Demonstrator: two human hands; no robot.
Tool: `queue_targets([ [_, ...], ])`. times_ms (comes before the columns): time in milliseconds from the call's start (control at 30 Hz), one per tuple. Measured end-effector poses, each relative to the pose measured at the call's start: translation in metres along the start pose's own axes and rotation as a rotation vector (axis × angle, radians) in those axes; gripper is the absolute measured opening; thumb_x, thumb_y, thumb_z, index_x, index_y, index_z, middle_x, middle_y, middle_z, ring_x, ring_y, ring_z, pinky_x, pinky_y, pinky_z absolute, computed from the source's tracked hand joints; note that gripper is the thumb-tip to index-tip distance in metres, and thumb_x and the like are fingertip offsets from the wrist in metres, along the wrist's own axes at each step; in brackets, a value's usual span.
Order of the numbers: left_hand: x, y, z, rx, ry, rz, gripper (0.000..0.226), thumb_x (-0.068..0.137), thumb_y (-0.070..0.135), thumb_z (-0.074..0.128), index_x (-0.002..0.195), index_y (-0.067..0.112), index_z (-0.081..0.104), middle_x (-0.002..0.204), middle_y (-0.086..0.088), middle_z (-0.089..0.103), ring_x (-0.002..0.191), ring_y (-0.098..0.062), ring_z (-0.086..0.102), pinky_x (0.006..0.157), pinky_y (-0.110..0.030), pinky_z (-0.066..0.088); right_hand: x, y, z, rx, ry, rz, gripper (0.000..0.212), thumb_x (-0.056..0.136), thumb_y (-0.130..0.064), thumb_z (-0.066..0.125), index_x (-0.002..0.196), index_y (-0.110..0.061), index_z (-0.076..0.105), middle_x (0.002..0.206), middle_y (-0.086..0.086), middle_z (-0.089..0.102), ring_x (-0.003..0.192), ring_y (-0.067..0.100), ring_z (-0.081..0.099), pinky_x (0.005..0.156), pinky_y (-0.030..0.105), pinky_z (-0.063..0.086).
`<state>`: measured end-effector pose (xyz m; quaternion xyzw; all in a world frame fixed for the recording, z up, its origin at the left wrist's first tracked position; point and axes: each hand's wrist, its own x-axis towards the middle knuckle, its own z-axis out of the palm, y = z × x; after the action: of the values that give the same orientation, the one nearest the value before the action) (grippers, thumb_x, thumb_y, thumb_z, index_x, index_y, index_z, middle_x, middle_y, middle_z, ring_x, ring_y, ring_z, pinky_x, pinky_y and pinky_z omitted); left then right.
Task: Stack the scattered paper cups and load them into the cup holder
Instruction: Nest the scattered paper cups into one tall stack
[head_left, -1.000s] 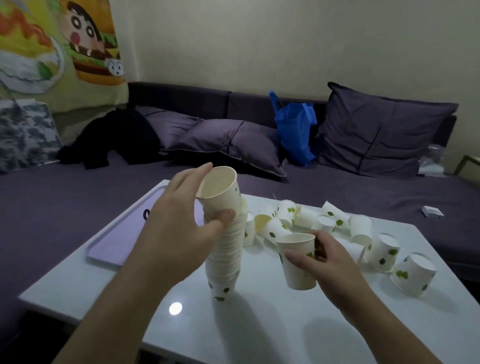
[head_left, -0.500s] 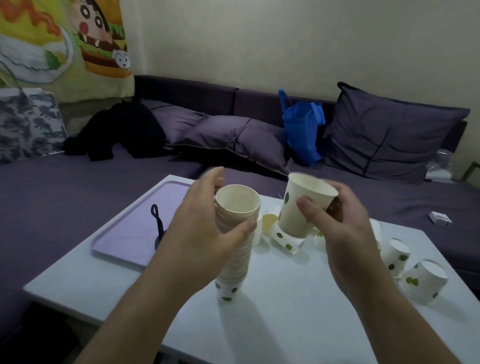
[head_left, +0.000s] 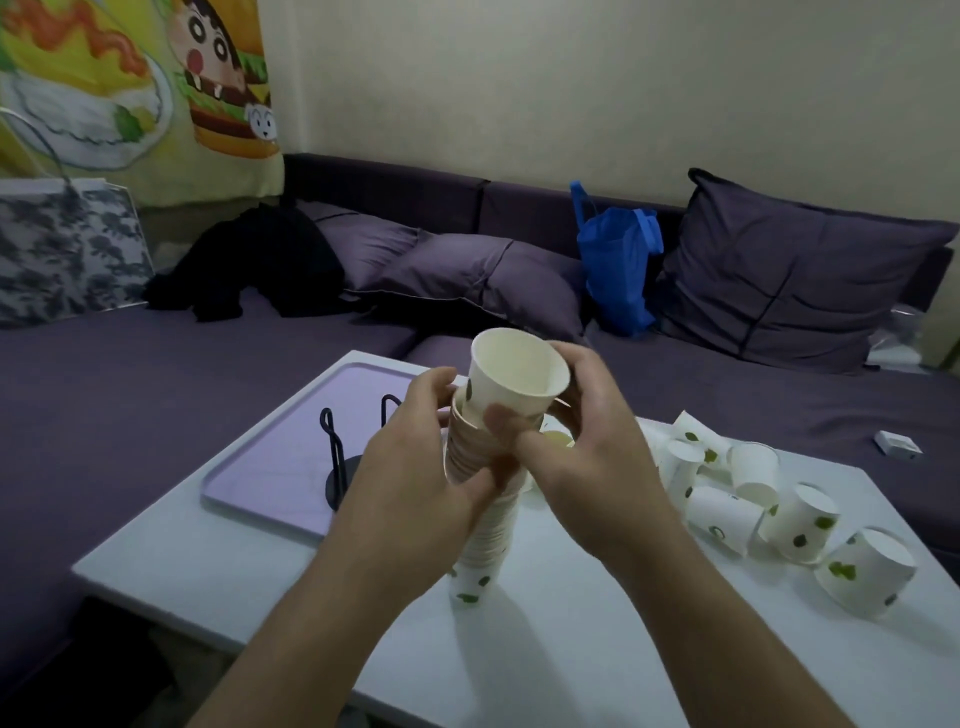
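Your left hand (head_left: 415, 467) wraps its fingers around the cup stack (head_left: 483, 519) standing on the surface (head_left: 571, 675); your right hand (head_left: 587, 447) pinches a tilted paper cup (head_left: 511, 376) into the stack's top. Loose cups (head_left: 779, 514) lie right; the cup holder (head_left: 337, 462) stands left on the tray (head_left: 260, 478).

In front of you stands a low white table (head_left: 571, 649) with a smooth, faintly glossy top. On its far left part lies a flat lilac tray (head_left: 291, 467), set at a slant to the table's edges. Near the middle, a tall stack of nested paper cups (head_left: 480, 540) rests its base on the tabletop. Along the right side, loose white paper cups (head_left: 795, 519) with green spots lie scattered close together, some tipped on their sides, some standing upside down.
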<state>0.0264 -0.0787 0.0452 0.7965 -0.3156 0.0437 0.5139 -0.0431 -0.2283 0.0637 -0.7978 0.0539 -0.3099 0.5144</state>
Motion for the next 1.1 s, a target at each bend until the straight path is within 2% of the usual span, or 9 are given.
queue_targets([
  [133, 0.001, 0.002, 0.001, 0.007, -0.013, 0.002, 0.069, 0.083, 0.034, 0.083, 0.134, 0.049, 0.040, 0.116, 0.039, 0.056, 0.112, 0.018, 0.053, 0.085, -0.008, 0.046, -0.004, 0.007, -0.007, -0.083, -0.106, 0.063, 0.082, 0.079, -0.050, 0.079, 0.153, -0.037, 0.045, 0.147, -0.022, 0.057, 0.138, 0.006, 0.054, 0.117, 0.041, 0.048],
  [300, -0.004, 0.010, 0.003, 0.028, 0.072, 0.031, 0.098, 0.076, 0.049, 0.087, 0.156, 0.039, 0.030, 0.151, 0.023, 0.044, 0.140, -0.003, 0.042, 0.111, -0.032, 0.042, -0.016, 0.020, -0.035, -0.001, -0.048, 0.125, 0.064, 0.080, -0.041, 0.074, 0.142, -0.036, 0.054, 0.140, -0.020, 0.062, 0.134, 0.000, 0.056, 0.112, 0.033, 0.047],
  [467, -0.016, 0.039, 0.022, 0.026, 0.204, 0.359, 0.055, 0.082, 0.025, 0.079, 0.132, 0.023, 0.055, 0.125, 0.012, 0.058, 0.115, -0.007, 0.057, 0.093, -0.011, 0.045, -0.027, 0.070, -0.075, -0.253, 0.163, 0.416, 0.035, 0.090, -0.012, 0.071, 0.120, -0.026, 0.061, 0.118, -0.007, 0.066, 0.108, 0.013, 0.066, 0.082, 0.028, 0.054],
  [567, -0.026, 0.048, 0.053, 0.058, 0.168, 0.496, 0.034, 0.083, 0.010, 0.073, 0.116, 0.015, 0.066, 0.115, 0.005, 0.065, 0.109, -0.011, 0.062, 0.094, -0.016, 0.048, -0.028, 0.108, -0.104, -0.394, 0.283, 0.596, 0.032, 0.089, -0.003, 0.062, 0.117, -0.018, 0.063, 0.120, 0.003, 0.063, 0.095, 0.017, 0.064, 0.068, 0.030, 0.051],
  [733, -0.032, 0.044, 0.092, 0.178, 0.169, 0.531, 0.043, 0.084, 0.001, 0.073, 0.125, 0.011, 0.066, 0.118, 0.004, 0.064, 0.110, -0.014, 0.060, 0.096, -0.030, 0.053, -0.030, 0.149, -0.145, -0.518, 0.413, 0.701, 0.019, 0.087, -0.011, 0.062, 0.107, -0.014, 0.062, 0.119, 0.012, 0.063, 0.091, 0.026, 0.063, 0.073, 0.036, 0.053],
  [833, -0.028, 0.048, 0.086, 0.251, 0.322, 0.575, 0.042, 0.080, 0.008, 0.076, 0.121, 0.007, 0.070, 0.120, -0.004, 0.060, 0.113, -0.018, 0.052, 0.101, -0.031, 0.046, -0.027, 0.153, -0.154, -0.516, 0.454, 0.679, 0.018, 0.088, -0.011, 0.065, 0.106, -0.011, 0.064, 0.109, 0.010, 0.066, 0.082, 0.023, 0.063, 0.059, 0.031, 0.045],
  [933, -0.006, 0.046, 0.063, 0.400, 0.461, 0.462, 0.063, 0.078, 0.033, 0.083, 0.136, 0.015, 0.065, 0.139, -0.015, 0.047, 0.130, -0.029, 0.044, 0.110, -0.039, 0.034, -0.021, 0.148, -0.148, -0.500, 0.462, 0.609, 0.020, 0.088, -0.016, 0.068, 0.107, -0.014, 0.063, 0.108, 0.009, 0.063, 0.080, 0.022, 0.062, 0.057, 0.031, 0.041],
  [1000, 0.011, 0.036, 0.051, 0.444, 0.389, 0.306, 0.066, 0.081, 0.048, 0.081, 0.140, 0.023, 0.063, 0.149, -0.010, 0.046, 0.142, -0.029, 0.043, 0.116, -0.036, 0.031, -0.018, 0.144, -0.138, -0.522, 0.427, 0.556, 0.019, 0.088, -0.018, 0.067, 0.106, -0.017, 0.062, 0.111, 0.008, 0.060, 0.081, 0.022, 0.060, 0.059, 0.031, 0.040],
  [1100, 0.022, 0.020, 0.047, 0.306, 0.285, 0.208, 0.042, 0.086, 0.043, 0.079, 0.122, 0.020, 0.074, 0.126, 0.005, 0.067, 0.116, -0.017, 0.063, 0.096, -0.014, 0.040, -0.015, 0.139, -0.126, -0.512, 0.394, 0.522, 0.018, 0.088, -0.015, 0.067, 0.105, -0.016, 0.062, 0.107, 0.003, 0.056, 0.084, 0.022, 0.059, 0.061, 0.031, 0.042],
])
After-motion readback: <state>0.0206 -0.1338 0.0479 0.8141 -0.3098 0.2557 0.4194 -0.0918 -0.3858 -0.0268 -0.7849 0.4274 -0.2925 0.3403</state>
